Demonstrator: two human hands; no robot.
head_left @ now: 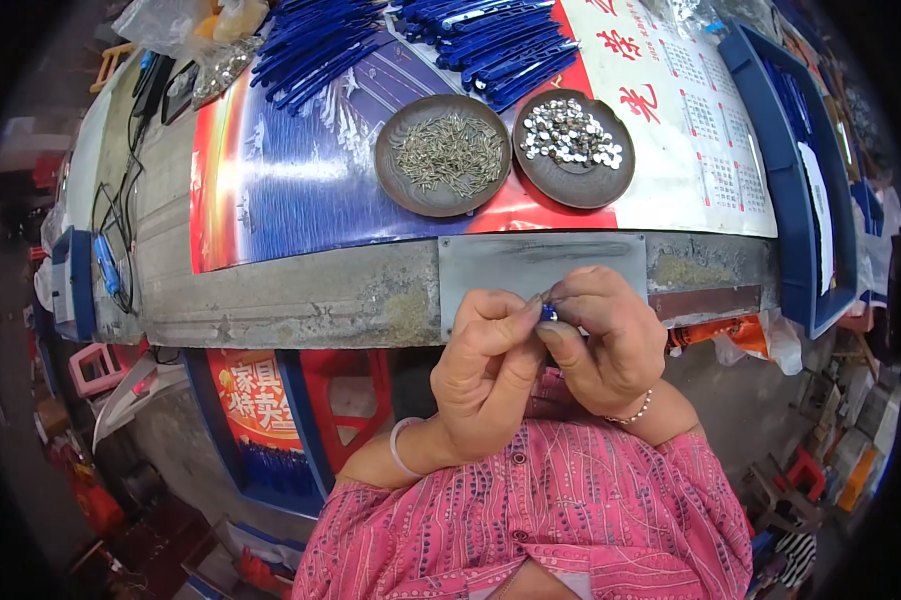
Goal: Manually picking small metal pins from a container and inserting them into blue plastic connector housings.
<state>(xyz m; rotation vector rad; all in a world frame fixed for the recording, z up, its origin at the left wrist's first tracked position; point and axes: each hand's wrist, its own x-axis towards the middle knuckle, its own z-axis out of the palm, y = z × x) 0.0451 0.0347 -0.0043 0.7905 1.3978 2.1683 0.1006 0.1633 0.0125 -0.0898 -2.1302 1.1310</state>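
My left hand [491, 365] and my right hand [611, 335] meet in front of my chest, over the front edge of the table. Thumbs and fingertips of both are pinched around a small blue piece [549, 313] with a bright silvery spot on it. Most of that piece is hidden by the fingers. Beyond my hands stand two round brown dishes. The left dish [389, 185] holds a heap of thin metal pins [451, 152]. In the right dish [611, 185] lie small shiny round discs [571, 135].
Long blue slim parts [316, 45] lie in piles at the back, with more [501, 50] beside them, on a poster sheet [301, 190]. A grey plate [471, 268] lies at the table edge. Blue crates [806, 250] stand right and below left, near a red stool [346, 400].
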